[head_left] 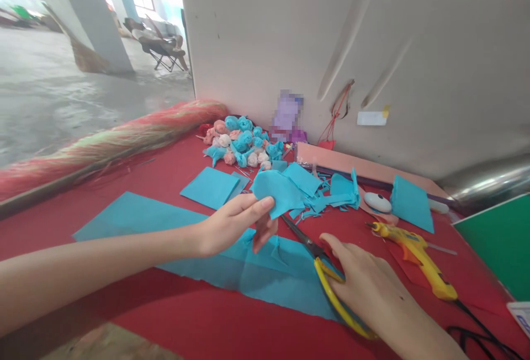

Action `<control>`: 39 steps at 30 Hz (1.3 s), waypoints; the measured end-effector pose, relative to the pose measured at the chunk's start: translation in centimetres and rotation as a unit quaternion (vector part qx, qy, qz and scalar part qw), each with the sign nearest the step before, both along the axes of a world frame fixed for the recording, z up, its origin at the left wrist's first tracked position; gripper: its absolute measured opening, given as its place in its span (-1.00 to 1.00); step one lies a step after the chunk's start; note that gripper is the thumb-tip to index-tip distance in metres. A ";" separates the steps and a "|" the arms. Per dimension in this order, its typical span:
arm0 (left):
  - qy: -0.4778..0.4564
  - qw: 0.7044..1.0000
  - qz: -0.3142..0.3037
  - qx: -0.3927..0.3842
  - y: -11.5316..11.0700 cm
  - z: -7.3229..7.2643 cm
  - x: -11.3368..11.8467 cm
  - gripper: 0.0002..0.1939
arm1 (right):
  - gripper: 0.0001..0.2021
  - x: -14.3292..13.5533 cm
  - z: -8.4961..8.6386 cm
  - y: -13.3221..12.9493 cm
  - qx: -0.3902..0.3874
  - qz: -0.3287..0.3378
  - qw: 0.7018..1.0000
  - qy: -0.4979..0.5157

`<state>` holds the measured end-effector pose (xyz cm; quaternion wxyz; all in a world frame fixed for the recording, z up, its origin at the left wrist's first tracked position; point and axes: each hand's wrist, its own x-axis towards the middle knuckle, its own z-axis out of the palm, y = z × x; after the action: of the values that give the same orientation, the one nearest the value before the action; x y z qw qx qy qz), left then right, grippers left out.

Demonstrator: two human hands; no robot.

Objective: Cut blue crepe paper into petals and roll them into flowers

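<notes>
My left hand (240,222) is closed on a blue paper piece (278,189) with a rounded end, pinched between thumb and fingers and held above the table. On the right, my right hand (368,277) is curled round the yellow-handled scissors (337,302), their dark blades pointing up and left toward the paper piece. Part of the handles is hidden by that hand. Below both hands a long blue paper sheet (186,255) lies across the red table. Just behind the held piece are blue paper scraps and cut strips (318,202).
Pink, white and blue paper flowers (244,139) are heaped at the back. Blue paper squares (211,186) lie left of centre. A yellow glue gun (418,255) with a black cord and a white oval object (377,202) are on the right. A pale panel (256,34) stands behind.
</notes>
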<state>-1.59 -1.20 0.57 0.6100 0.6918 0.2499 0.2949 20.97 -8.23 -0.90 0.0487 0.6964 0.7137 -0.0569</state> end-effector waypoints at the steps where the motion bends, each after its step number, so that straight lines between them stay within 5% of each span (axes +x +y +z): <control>1: 0.000 1.000 -0.003 -0.007 -0.1 0.0 0.1 -0.51 | -0.52 0.0 0.2 -0.1 0.011 0.006 1.000 0.015; 4: 0.004 1.000 -0.017 -0.022 -0.7 -0.3 0.2 -0.48 | -0.64 -0.8 0.9 -0.3 0.082 0.055 0.980 0.170; 9: 0.021 0.998 -0.036 0.037 -1.3 -0.6 0.4 -0.42 | -0.83 -4.6 1.9 -0.1 0.136 0.061 0.882 0.447; 14: 0.014 0.989 -0.012 0.145 -1.5 -0.7 0.2 -0.44 | -0.82 -6.9 2.0 0.3 0.177 0.023 0.817 0.548; 18: 0.028 0.960 0.027 0.279 -1.7 -0.9 -0.1 -0.50 | -0.89 -7.0 2.1 0.2 0.205 0.093 0.791 0.569; 23: 0.005 0.924 0.012 0.382 -1.8 -0.3 0.0 -0.61 | -0.93 -6.4 2.7 -0.1 0.234 0.158 0.796 0.536; 26: -0.032 0.925 -0.037 0.377 -1.3 0.4 0.0 -0.79 | -0.92 -5.6 3.1 -0.4 0.297 0.197 0.821 0.447; 29: -0.060 0.918 -0.016 0.391 -0.9 0.9 0.0 -0.85 | -0.88 -4.9 3.3 -0.7 0.347 0.220 0.836 0.363; 33: -0.059 0.916 -0.012 0.397 -0.9 1.0 0.0 -0.91 | -0.87 -4.5 3.2 -0.8 0.389 0.250 0.827 0.319; 39: -0.063 0.923 -0.036 0.378 -1.2 0.8 0.3 -0.95 | -0.94 -3.8 2.6 -0.8 0.242 0.294 0.866 0.324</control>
<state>-1.30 -2.36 1.34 0.3282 0.8593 0.0556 0.3884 17.19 -9.05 1.73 -0.3406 0.3868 0.8525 -0.0878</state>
